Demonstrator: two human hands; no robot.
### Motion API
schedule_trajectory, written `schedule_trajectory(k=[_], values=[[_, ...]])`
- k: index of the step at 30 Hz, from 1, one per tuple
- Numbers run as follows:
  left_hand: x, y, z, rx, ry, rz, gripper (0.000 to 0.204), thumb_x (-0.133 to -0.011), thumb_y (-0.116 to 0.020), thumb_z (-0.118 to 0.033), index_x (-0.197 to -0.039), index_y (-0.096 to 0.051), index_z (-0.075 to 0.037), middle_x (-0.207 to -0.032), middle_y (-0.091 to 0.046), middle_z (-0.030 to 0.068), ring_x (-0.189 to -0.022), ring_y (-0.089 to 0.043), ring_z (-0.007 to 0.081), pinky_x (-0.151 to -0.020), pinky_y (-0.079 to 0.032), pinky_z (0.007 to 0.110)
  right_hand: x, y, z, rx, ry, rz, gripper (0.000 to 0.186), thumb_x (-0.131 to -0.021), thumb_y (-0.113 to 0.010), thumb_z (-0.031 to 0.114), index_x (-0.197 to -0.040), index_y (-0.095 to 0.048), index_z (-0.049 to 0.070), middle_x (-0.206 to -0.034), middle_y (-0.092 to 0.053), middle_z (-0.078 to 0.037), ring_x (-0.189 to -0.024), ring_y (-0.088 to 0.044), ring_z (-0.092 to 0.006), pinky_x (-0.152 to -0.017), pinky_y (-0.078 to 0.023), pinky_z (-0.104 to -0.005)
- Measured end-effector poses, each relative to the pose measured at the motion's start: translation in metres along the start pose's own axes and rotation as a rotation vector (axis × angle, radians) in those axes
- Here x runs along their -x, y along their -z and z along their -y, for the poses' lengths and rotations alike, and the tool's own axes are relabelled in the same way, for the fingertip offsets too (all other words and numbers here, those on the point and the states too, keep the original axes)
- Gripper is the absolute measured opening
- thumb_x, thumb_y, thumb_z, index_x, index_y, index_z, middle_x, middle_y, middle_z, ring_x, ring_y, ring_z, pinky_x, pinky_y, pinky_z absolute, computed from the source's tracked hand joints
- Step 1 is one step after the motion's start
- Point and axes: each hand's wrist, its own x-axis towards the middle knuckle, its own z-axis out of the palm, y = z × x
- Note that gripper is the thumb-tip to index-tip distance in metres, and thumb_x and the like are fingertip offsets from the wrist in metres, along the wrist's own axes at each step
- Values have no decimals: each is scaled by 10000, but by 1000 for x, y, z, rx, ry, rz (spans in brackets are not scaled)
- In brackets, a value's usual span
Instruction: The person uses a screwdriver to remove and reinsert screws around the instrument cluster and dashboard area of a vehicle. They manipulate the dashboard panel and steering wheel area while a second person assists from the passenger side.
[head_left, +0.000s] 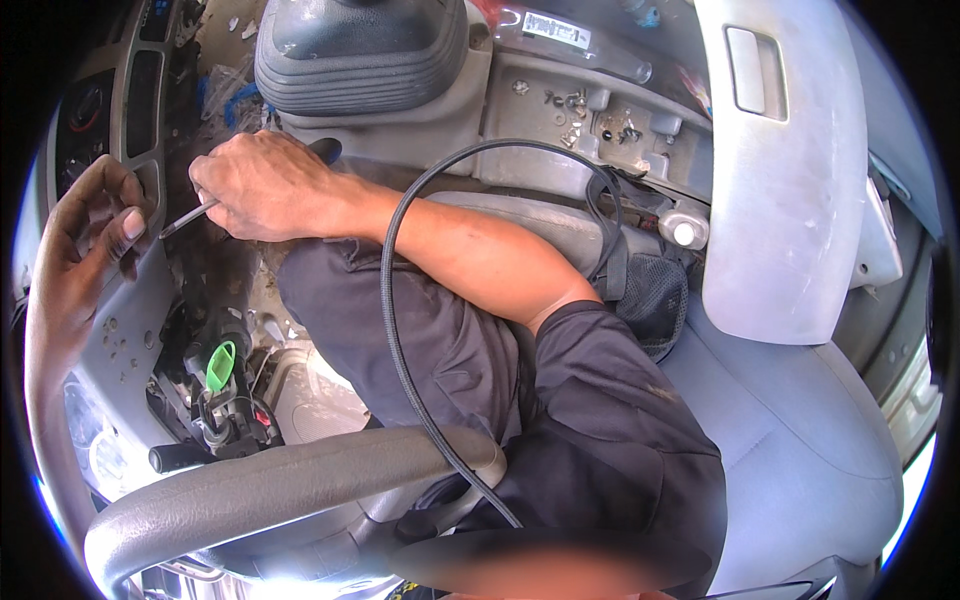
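My right hand [262, 188] is closed around a screwdriver [188, 219]. Its thin metal shaft points left and slightly down toward the grey dashboard panel [128, 325], and the dark end of the handle shows behind my fist. At the far left, my left hand [92, 225] is raised beside the dashboard with curled fingers and the thumb drawn in near them. Whatever lies between those fingers is too small or hidden to make out. The screwdriver's tip sits just right of the left thumb, apart from it.
Below the hands are a steering wheel [290, 485] and a green key tag [221, 366]. A gear lever boot [360, 65] stands above. Loose screws [575, 103] lie in a grey tray [540, 135] near a clear bottle [570, 40]. A black cable [388, 290] loops across my right forearm.
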Motion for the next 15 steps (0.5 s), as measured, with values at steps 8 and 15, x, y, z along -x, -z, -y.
schedule_trajectory(k=[8, 15], values=[[-2, -7, -9, 24, -66, 79, 347, -941, -836, -243, -1173, -656, -58, -1018, -666, 30, -993, -639, 143, -1004, -495, 327, 2, -2, -4, 61, -38, 38, 164, -836, -751, 144, -910, -681, 15, -846, -735, -192, -807, -742, -409, -755, -602, -502], [-1, -6, -13, -54, -153, 97, 303, -919, -849, -254, -1049, -657, -60, -984, -646, 32, -982, -640, 154, -976, -488, 363, 1, -1, -1, 52, -30, 45, 172, -828, -749, 138, -910, -676, 6, -842, -734, -192, -793, -743, -407, -739, -603, -499]])
